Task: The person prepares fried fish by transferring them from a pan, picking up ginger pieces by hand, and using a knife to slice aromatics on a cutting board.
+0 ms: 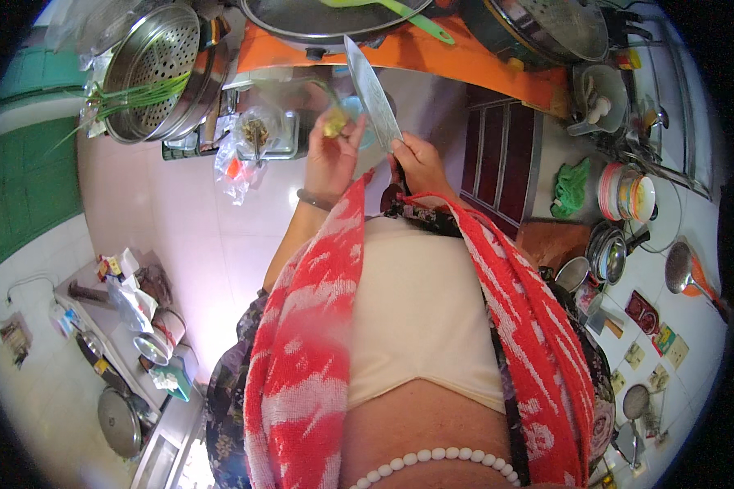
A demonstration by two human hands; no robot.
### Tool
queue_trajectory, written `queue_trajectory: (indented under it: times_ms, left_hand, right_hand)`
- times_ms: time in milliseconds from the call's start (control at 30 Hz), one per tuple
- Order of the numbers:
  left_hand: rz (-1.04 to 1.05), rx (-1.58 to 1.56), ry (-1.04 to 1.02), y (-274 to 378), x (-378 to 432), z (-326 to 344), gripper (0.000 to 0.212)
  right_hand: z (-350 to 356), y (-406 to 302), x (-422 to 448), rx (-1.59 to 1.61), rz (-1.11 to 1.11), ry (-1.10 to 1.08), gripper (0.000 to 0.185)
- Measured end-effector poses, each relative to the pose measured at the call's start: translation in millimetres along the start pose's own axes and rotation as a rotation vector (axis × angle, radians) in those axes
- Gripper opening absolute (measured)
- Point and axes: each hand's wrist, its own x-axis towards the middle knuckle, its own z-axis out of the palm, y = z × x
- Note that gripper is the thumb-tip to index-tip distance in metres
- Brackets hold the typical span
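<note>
My left hand (332,156) pinches a small yellowish piece of food (335,122), perhaps ginger; it is too blurred to tell. In my right hand (423,164) is a kitchen knife (373,91), its broad blade raised and pointing away from me. The dark handle shows partly below my fingers. Blade and food piece are apart, with a gap between them. Lower down, behind both hands, a light-blue round container (366,139) is partly hidden by the left hand and the blade.
An orange counter edge (318,58) runs ahead, bearing a wide pan (293,18) with a green spatula (431,27). At left stands a steamer pot (153,79) with green stalks (137,98) across it. A metal tray (290,137) sits below. Stacked bowls (611,192) stand right.
</note>
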Motion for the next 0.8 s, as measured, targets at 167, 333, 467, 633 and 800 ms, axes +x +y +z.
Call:
queue_trajectory:
  times_ms: [167,333,467,633,800]
  left_hand:
    - [-0.004,0.149,0.154,24,11,-60,0.018]
    - [0.014,0.369,0.213,9,-18,-37,0.027]
    - [-0.021,0.472,0.187,3,-27,-44,0.026]
    - [-0.048,0.475,0.223,-1,-26,-37,0.019]
    - [-0.086,0.447,0.211,1,-26,-39,0.011]
  right_hand:
    - [-32,25,-9,-0.101,-0.101,0.026,0.026]
    - [-98,46,-49,-0.431,-0.072,0.233,0.027]
    - [-124,67,-58,-0.625,-0.15,0.394,0.038]
    - [-120,53,-6,-0.856,-0.147,0.433,0.047]
    - [-110,45,84,-0.956,-0.048,0.521,0.048]
